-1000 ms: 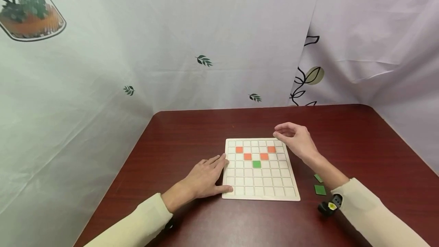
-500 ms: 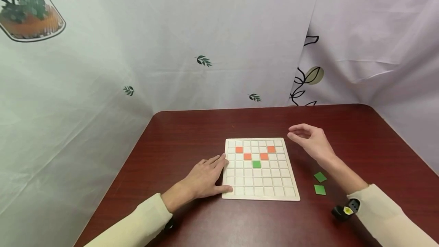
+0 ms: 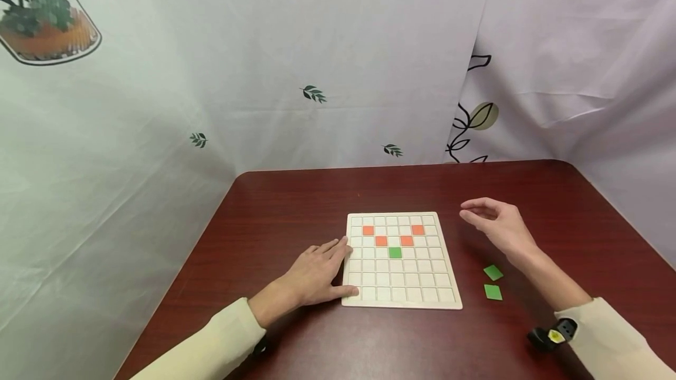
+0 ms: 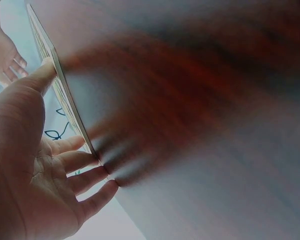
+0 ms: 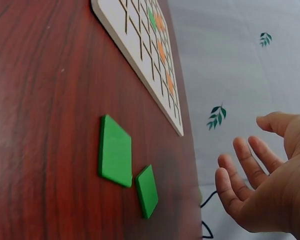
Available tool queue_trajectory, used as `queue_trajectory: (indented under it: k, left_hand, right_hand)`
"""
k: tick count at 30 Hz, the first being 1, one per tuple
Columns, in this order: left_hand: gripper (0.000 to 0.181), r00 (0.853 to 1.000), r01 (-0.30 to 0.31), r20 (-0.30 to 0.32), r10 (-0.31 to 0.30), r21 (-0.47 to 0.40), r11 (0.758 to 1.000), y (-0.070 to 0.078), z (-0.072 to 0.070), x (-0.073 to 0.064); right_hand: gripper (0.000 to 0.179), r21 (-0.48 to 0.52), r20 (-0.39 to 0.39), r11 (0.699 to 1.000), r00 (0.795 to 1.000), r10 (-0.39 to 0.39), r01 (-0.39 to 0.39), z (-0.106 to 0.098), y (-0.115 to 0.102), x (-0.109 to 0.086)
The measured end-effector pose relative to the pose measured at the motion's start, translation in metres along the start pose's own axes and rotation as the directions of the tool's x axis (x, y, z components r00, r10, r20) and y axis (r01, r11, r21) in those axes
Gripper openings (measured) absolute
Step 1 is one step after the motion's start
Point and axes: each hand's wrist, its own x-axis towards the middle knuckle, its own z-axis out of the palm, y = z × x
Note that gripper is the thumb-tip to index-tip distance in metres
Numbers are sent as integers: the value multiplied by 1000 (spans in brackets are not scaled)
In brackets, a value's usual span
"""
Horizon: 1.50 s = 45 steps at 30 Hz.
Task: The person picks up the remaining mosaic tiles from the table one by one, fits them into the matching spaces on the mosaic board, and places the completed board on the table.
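A pale grid board [image 3: 401, 280] lies flat on the table, with several orange tiles forming a V-like pattern and one green tile [image 3: 395, 253] at its bottom point. My left hand [image 3: 317, 274] rests at the board's left edge, fingers spread, thumb and fingertips touching the rim; the left wrist view shows the same contact. To the right of the board, my right hand [image 3: 499, 224] hovers above the table, fingers loosely bent with nothing between them. Nearer to me than that hand lie two loose green tiles, a farther one [image 3: 493, 272] and a nearer one [image 3: 493, 292].
The dark red wooden table [image 3: 296, 204] has rounded far corners. Behind and beside it hangs a pale curtain [image 3: 343, 63] printed with leaves and potted plants. A black strap device [image 3: 551, 334] sits on my right wrist.
My right hand has drawn back from the board's top right corner, moving right and slightly toward me, uncovering the farther loose green tile. The left hand and the board have stayed put.
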Motion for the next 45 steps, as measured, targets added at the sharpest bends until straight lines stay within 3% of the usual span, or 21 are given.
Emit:
queue_trajectory:
  k: [22,45]
  left_hand:
    - [91,1000,-11,-13,12,14,1000,0,0,-1]
    - [91,1000,2,2,-2,7,1000,1,0,0]
  right_hand:
    - [50,37,102,996,991,82,-86,-20,27,-29]
    - [46,3,169,994,979,110,-112,-31,47,-45]
